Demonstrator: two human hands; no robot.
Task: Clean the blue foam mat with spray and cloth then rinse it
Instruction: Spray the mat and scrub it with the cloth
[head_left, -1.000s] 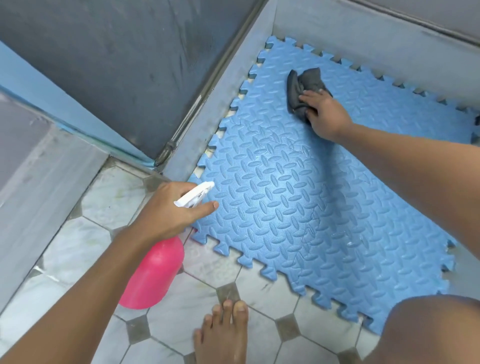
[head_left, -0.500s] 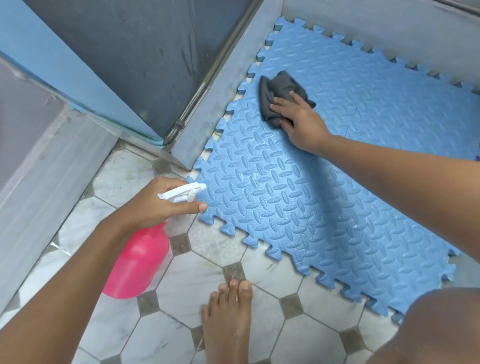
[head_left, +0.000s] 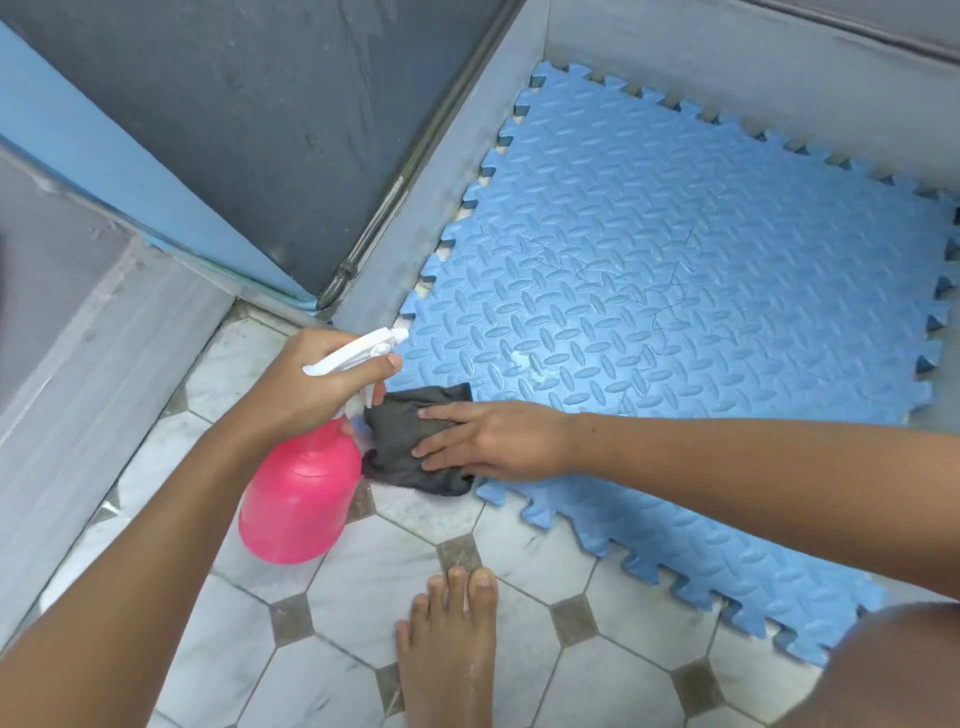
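Note:
The blue foam mat (head_left: 675, 291) with a tread pattern and toothed edges lies on the floor, its far sides against grey walls. A small wet patch shows near its near-left corner. My right hand (head_left: 493, 441) presses flat, fingers straight, on a dark grey cloth (head_left: 410, 431) that lies over the mat's near-left corner and partly on the tiles. My left hand (head_left: 317, 384) grips the white trigger head of a pink spray bottle (head_left: 298, 493), which hangs just left of the cloth, nozzle pointing toward the mat.
White marble floor tiles (head_left: 374, 571) with small grey squares lie in front of the mat. My bare foot (head_left: 447, 649) stands on them at the bottom centre; a knee (head_left: 893, 670) fills the bottom right. A dark door with a blue frame (head_left: 208, 130) stands at the left.
My right hand has dragged the cloth from the mat's far-left area down to its near-left corner, next to the bottle. The left hand still holds the spray bottle in much the same place.

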